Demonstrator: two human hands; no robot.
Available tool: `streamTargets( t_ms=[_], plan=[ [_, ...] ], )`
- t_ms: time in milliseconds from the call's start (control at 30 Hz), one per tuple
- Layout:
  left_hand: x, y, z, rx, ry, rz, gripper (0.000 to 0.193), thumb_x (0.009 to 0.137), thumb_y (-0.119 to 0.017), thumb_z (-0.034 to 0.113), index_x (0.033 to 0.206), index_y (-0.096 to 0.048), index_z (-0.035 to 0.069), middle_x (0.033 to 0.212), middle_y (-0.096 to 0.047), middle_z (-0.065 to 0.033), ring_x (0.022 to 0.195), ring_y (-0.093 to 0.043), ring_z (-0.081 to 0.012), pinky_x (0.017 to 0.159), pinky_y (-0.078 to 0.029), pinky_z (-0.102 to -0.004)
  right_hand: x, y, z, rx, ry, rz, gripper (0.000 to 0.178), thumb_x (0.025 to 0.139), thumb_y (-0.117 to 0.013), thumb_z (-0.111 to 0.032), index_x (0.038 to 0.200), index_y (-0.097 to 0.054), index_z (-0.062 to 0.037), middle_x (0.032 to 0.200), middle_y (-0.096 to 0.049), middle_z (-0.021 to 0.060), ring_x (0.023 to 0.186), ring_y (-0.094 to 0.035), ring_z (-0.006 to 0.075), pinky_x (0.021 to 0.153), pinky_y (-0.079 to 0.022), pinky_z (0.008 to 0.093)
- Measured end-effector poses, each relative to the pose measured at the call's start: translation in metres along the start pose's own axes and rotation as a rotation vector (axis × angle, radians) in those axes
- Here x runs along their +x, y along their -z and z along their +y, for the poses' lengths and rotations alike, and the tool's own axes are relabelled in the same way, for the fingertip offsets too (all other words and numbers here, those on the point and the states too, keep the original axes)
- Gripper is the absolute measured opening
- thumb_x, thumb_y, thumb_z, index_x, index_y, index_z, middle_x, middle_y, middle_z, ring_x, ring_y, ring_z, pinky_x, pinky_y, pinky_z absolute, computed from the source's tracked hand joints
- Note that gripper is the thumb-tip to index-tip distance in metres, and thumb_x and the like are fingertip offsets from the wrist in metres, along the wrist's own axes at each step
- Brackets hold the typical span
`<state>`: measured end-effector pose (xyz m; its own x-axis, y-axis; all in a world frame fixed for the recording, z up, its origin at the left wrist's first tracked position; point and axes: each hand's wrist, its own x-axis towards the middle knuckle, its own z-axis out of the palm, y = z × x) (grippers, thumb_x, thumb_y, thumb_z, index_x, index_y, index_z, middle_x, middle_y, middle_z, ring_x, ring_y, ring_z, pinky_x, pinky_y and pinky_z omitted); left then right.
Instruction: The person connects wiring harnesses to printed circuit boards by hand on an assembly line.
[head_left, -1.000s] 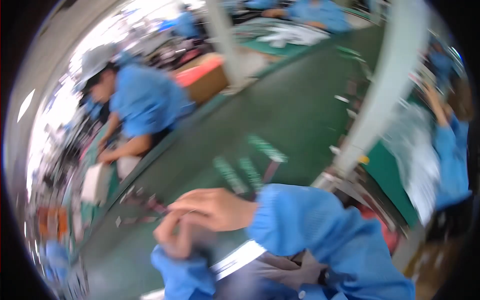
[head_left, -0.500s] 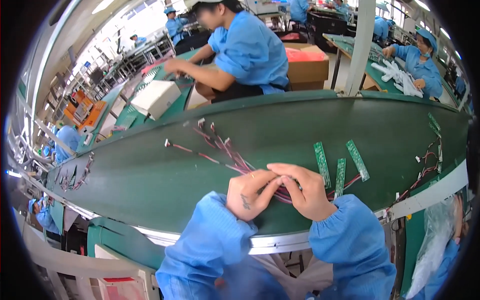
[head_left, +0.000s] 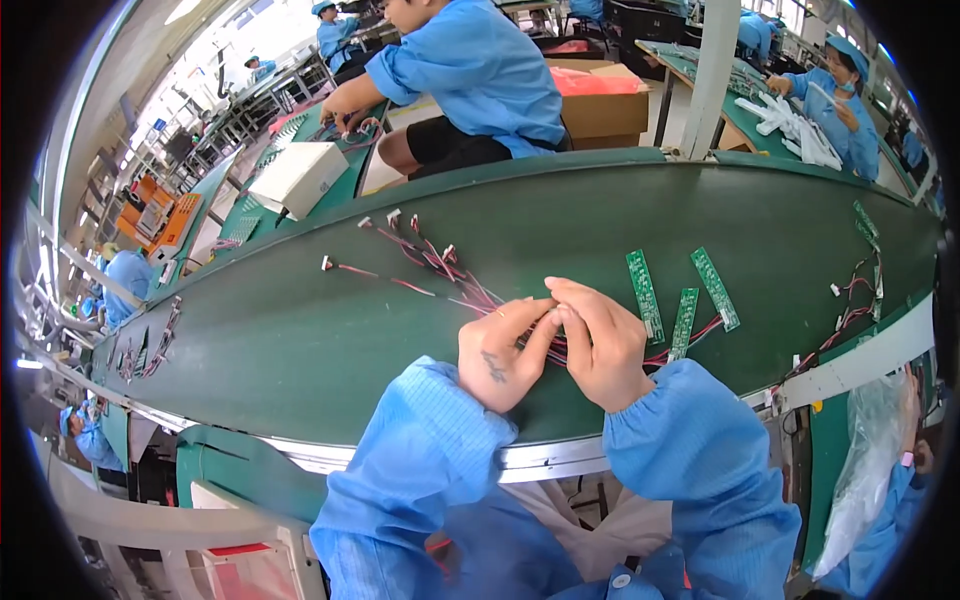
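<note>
Both hands meet above the green belt, fingertips pressed together over a bundle of red, black and white wires (head_left: 478, 292). My left hand (head_left: 497, 360) is closed in a pinch. My right hand (head_left: 607, 345) pinches against it from the other side. Whatever lies between the fingertips is too small and covered to make out. From the hands the wires fan out to the far left, ending in small white connectors (head_left: 328, 263). Right of my right hand lie three narrow green circuit boards (head_left: 645, 297), with red and black wires running from them toward the bundle.
The green conveyor belt (head_left: 270, 350) has a metal front edge (head_left: 560, 459). More wired boards lie at its far right (head_left: 866, 225) and wire bundles at its left (head_left: 165, 335). Across the belt a person in blue (head_left: 480, 75) works near a white box (head_left: 298, 178).
The view has tilted slightly, so the belt sits higher in the picture. My hands stay pinched together over the wires. The person across the belt leans farther left.
</note>
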<state>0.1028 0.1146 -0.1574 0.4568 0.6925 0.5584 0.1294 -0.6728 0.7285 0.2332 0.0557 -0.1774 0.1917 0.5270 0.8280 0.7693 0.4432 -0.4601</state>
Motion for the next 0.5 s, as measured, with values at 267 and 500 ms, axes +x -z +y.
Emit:
streamTargets(
  t_ms=[267,500],
  plan=[
    [-0.008,-0.003,0.004,0.015,-0.003,0.006,0.012,0.084,-0.071,0.007,0.093,-0.072,-0.001,0.081,-0.07,-0.0172,0.07,-0.07,-0.0297,0.062,-0.055,-0.0349,-0.003,-0.004,-0.003,-0.08,0.024,0.076,0.013,0.087,-0.062,0.002,0.099,-0.065,0.0039,0.099,-0.071,0.0179,0.087,-0.071,0.0333,0.075,-0.059,0.0376],
    [-0.008,-0.005,-0.008,-0.036,0.208,-0.069,0.017,0.095,-0.06,0.009,0.095,-0.069,-0.006,0.074,-0.065,-0.0064,0.072,-0.057,-0.0092,0.062,-0.048,-0.0284,-0.012,-0.01,0.008,-0.067,-0.041,0.053,0.026,0.086,-0.065,-0.008,0.111,-0.066,-0.0012,0.106,-0.07,0.017,0.093,-0.069,0.0343,0.077,-0.056,0.0408]
  ],
)
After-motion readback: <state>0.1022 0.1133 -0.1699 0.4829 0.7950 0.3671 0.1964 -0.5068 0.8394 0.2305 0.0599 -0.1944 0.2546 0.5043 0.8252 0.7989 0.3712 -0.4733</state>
